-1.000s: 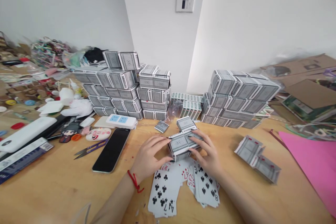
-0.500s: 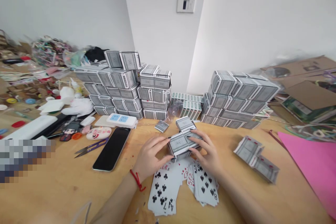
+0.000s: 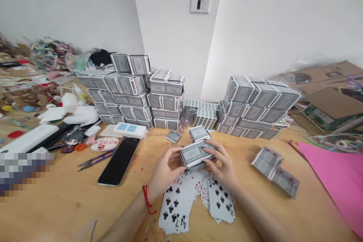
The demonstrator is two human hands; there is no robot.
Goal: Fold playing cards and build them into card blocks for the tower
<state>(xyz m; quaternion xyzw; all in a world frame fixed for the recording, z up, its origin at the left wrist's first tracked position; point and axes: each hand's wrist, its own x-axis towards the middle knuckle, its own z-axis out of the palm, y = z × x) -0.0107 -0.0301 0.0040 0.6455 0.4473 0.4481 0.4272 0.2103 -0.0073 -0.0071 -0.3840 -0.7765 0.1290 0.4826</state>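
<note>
A block folded from grey-backed playing cards sits in front of me, with a smaller part jutting from its far side. My left hand grips its left end, thumb low at the near corner and fingers along the far edge. On its right end my right hand presses, fingers across the top and thumb at the near side. Below the block lie loose playing cards, a fan of clubs on the left and spades on the right. Beyond it rests a small folded card piece.
Stacked card blocks stand at back left and back right, with small card boxes between them. On the left are a phone, thread snips and a power strip. A folded card piece and pink paper lie right.
My left hand's fingers have shifted slightly on the block. The view has moved a little; the block and my right hand stay nearly in place.
</note>
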